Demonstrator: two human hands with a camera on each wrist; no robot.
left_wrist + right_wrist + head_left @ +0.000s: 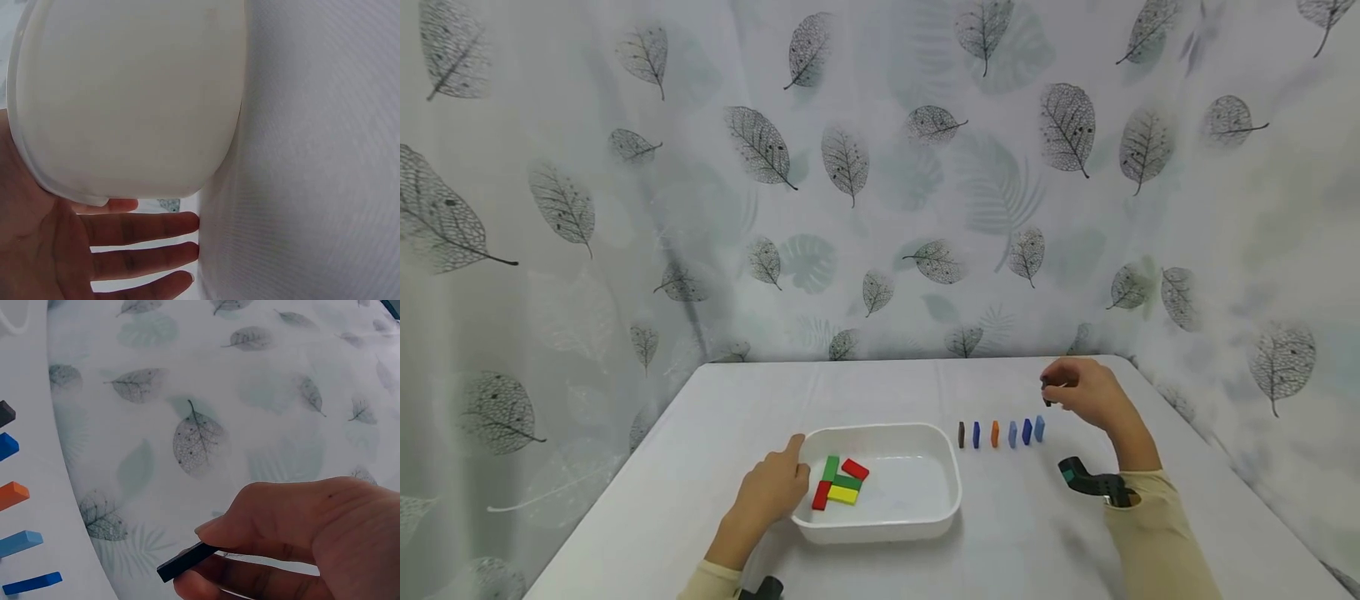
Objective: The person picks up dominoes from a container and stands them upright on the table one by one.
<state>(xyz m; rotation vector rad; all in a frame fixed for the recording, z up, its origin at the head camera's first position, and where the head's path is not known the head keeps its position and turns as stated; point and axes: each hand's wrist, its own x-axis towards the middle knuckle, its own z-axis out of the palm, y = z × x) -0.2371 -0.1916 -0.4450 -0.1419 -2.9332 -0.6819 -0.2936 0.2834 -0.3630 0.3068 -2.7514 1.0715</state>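
Note:
My right hand (1088,392) is raised above the far right part of the table. Between thumb and fingers it pinches a black domino block (187,559), clear of the row below. That row is several blocks standing upright, among them a dark brown block (961,434), an orange block (995,433) and a light blue block (1040,428) at its right end. My left hand (772,483) rests against the left side of a white plastic tub (917,528). Its fingers (144,228) extend straight beside the tub wall in the left wrist view.
Inside the tub, toward its left, lie red, green and yellow blocks, such as a yellow block (842,495) and a red block (855,469). A white cloth covers the table (820,392). Behind it hangs a leaf-print curtain (880,208).

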